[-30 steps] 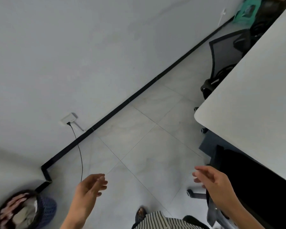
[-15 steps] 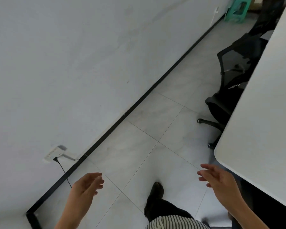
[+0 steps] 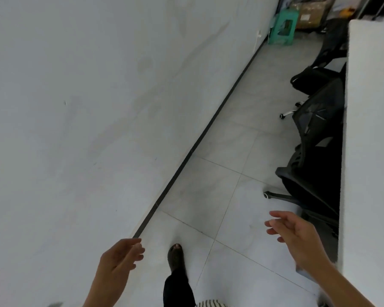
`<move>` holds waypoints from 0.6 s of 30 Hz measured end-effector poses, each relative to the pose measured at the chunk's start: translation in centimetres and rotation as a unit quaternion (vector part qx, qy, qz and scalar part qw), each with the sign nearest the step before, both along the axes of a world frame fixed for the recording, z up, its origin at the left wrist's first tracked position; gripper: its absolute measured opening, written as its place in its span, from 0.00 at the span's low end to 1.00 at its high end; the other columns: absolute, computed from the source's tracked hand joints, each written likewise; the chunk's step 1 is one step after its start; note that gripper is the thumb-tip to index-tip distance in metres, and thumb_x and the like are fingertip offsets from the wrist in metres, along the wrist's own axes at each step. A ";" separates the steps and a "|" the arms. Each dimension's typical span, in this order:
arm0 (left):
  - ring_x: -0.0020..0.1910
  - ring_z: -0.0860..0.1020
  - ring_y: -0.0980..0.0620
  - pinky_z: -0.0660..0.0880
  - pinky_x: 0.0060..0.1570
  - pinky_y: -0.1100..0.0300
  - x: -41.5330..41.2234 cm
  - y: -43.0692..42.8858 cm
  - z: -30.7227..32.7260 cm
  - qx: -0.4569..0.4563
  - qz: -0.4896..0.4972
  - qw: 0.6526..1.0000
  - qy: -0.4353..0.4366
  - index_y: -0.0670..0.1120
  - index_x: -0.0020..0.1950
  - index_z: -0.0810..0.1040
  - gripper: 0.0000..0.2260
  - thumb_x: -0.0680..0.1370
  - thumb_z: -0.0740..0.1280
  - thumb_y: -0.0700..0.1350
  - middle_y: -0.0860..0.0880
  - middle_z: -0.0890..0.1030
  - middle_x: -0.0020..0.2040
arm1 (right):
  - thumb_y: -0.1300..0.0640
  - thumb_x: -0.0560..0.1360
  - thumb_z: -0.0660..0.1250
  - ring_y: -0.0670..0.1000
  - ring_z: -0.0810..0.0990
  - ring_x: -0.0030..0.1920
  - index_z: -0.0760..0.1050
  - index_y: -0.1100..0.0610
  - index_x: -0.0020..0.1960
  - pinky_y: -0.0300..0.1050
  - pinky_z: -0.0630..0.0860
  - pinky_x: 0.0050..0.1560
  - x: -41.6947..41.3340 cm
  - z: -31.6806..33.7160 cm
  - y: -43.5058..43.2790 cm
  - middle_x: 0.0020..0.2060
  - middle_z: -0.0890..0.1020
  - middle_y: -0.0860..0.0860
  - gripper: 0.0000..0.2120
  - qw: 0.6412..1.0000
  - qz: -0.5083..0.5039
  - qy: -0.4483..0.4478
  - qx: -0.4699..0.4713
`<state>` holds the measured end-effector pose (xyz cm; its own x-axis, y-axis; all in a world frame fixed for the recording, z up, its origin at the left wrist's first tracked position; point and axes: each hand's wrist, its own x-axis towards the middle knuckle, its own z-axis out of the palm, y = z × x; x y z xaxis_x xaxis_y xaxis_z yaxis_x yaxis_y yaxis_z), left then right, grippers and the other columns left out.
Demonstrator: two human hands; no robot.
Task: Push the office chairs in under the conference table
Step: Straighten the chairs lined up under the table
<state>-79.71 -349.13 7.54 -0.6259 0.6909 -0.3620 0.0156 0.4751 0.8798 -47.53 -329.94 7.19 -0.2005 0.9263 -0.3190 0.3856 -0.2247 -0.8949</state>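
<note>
The white conference table point(image 3: 370, 151) runs along the right edge. A black mesh office chair point(image 3: 317, 134) stands against its side, backrest toward the aisle, one wheeled leg point(image 3: 267, 194) sticking out onto the tiles. A second black chair point(image 3: 313, 77) sits farther along, partly hidden by the table. My right hand point(image 3: 297, 233) hovers open, a short way in front of the near chair, touching nothing. My left hand point(image 3: 120, 258) hangs loosely open low at the left, empty.
A white wall point(image 3: 98, 107) with a black skirting strip point(image 3: 197, 147) bounds the left side of a tiled aisle. My foot point(image 3: 175, 255) steps on the tiles. A green stool point(image 3: 284, 27) and cardboard boxes point(image 3: 310, 12) stand at the far end.
I have walked forward along the aisle; the wall socket and basket dropped out of view. The mesh chair is now close to my right hand. Both hands stayed empty.
</note>
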 end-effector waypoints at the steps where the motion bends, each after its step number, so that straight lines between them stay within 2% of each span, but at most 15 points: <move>1: 0.40 0.83 0.43 0.76 0.40 0.52 -1.8 2.2 -0.3 0.000 -0.009 1.000 0.001 0.43 0.46 0.81 0.02 0.75 0.69 0.40 0.45 0.85 0.38 | 0.62 0.76 0.66 0.46 0.85 0.40 0.79 0.52 0.50 0.42 0.75 0.41 -0.9 -0.5 1.2 0.39 0.86 0.45 0.07 1.000 -0.021 -0.003 -0.004; 4: 0.41 0.83 0.41 0.76 0.40 0.52 -7.4 9.4 -0.4 0.004 -0.042 0.999 0.004 0.43 0.46 0.81 0.03 0.76 0.67 0.38 0.44 0.85 0.37 | 0.62 0.76 0.66 0.49 0.85 0.40 0.79 0.52 0.50 0.45 0.76 0.41 -3.7 -1.2 4.6 0.38 0.86 0.45 0.07 0.996 -0.088 -0.008 -0.013; 10: 0.43 0.82 0.41 0.75 0.41 0.52 -14.7 25.9 2.3 0.001 -0.173 0.985 0.025 0.43 0.46 0.81 0.05 0.76 0.65 0.36 0.44 0.85 0.36 | 0.64 0.76 0.65 0.46 0.85 0.38 0.79 0.52 0.50 0.46 0.76 0.41 -8.3 0.7 10.5 0.38 0.87 0.46 0.09 0.982 -0.189 -0.013 -0.006; 14: 0.42 0.83 0.50 0.76 0.43 0.54 -14.6 36.6 3.1 0.006 -0.264 0.964 0.031 0.47 0.48 0.81 0.06 0.77 0.65 0.40 0.48 0.86 0.39 | 0.64 0.76 0.65 0.46 0.85 0.38 0.79 0.52 0.50 0.46 0.77 0.42 -8.3 0.3 14.1 0.38 0.86 0.46 0.09 0.964 -0.263 -0.022 -0.022; 18: 0.40 0.83 0.52 0.77 0.42 0.56 -12.3 45.9 2.0 0.001 -0.327 0.945 0.023 0.47 0.48 0.81 0.06 0.78 0.64 0.41 0.47 0.85 0.40 | 0.64 0.76 0.66 0.46 0.85 0.37 0.79 0.55 0.50 0.47 0.76 0.41 -7.2 -0.9 19.3 0.38 0.87 0.47 0.08 0.945 -0.324 -0.025 -0.024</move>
<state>-92.04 -303.19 9.56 -0.0799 0.9359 -0.3432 0.3426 0.3491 0.8722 -54.69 -310.63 6.32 0.4212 0.8333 -0.3582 0.1939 -0.4685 -0.8619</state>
